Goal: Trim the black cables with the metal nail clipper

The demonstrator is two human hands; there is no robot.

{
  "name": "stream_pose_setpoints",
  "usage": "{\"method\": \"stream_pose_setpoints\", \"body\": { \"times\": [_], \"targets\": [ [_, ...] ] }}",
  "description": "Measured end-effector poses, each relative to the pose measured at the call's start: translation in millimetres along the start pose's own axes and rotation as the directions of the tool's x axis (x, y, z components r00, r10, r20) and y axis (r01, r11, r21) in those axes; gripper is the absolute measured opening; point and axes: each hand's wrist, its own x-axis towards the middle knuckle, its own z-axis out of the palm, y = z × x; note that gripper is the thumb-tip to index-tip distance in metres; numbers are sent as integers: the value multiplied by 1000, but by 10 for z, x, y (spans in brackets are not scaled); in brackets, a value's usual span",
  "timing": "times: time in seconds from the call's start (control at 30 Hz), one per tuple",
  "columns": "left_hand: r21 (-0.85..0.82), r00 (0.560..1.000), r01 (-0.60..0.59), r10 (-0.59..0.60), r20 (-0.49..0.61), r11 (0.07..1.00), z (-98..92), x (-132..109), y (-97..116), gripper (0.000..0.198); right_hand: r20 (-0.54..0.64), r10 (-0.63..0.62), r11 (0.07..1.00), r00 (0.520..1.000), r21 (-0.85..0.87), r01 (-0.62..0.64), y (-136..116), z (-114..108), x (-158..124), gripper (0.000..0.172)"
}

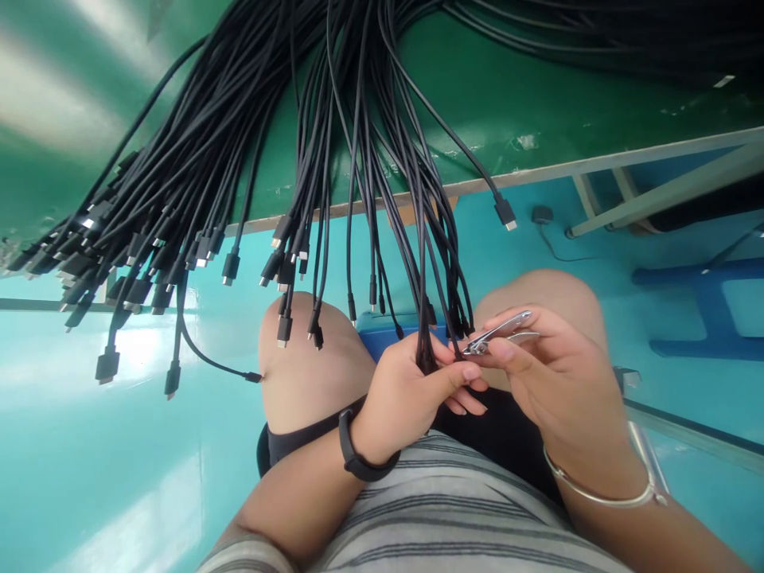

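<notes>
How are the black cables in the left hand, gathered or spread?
Gathered: the left hand pinches the black cables into one tight bunch.

Bright light streaks glare off the glossy teal floor [101,485] and green bench [53,95]; edges look somewhat stretched.

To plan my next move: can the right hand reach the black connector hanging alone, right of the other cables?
Probably yes, with a stretch. The right hand is busy with a nail clipper, but nothing seems to stand between it and the black connector.
</notes>
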Motion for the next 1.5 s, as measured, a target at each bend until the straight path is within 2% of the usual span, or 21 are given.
{"method": "stream_pose_setpoints", "body": {
  "times": [0.13,0.4,0.63,0.7,0.77,0.83,0.93,1.03,1.1,1.17,1.23,1.3,1.37,1.43,1.5],
  "targets": [
    [17,1000,-8,8,3,1000,-9,-4,-12,32,1,31,999,1000,-15,-31,-27,40,-9,7],
    [29,1000,-12,12,-9,1000,-15,4,-15,31,-34,15,996,999,-88,-18,-44,65,7,12],
    [16,1000,-14,14,-1,1000,-13,3,-23,30,-142,-27,980,989,-199,-2,13,47,-9,12],
    [15,1000,-8,8,1,1000,-9,8,-12,30,-113,-18,995,993,-100,7,21,47,-3,11],
    [20,1000,-10,10,0,1000,-11,19,1,31,4,13,999,1000,39,-13,9,57,12,10],
    [47,1000,-11,10,6,999,-22,35,6,33,122,32,995,992,93,-44,-21,71,30,10],
    [93,1000,-19,18,6,995,-44,65,-5,36,155,21,1000,988,14,-23,-88,78,42,10],
    [94,996,-66,72,-54,993,-66,95,-22,36,83,-68,982,994,-171,81,-166,31,49,6],
    [102,988,-113,123,-97,988,-83,109,-19,34,6,-179,914,984,-368,168,-205,-42,76,6],
    [128,979,-158,173,-110,979,-103,114,-2,32,-81,-321,765,944,-610,208,-215,-134,131,9],
    [144,973,-192,207,-101,971,-117,113,22,33,-139,-445,587,885,-791,171,-200,-209,192,11],
    [126,968,-225,236,-88,966,-117,108,44,34,-192,-525,490,829,-865,110,-183,-226,225,12],
    [75,963,-255,260,-71,964,-98,105,60,36,-254,-568,525,783,-844,107,-187,-172,205,12],
    [11,960,-275,275,-46,961,-67,105,74,31,-320,-571,641,756,-749,167,-217,-66,147,10],
    [-45,960,-279,278,-30,959,-36,104,89,22,-320,-476,801,819,-542,254,-255,53,89,9]
  ]
}}
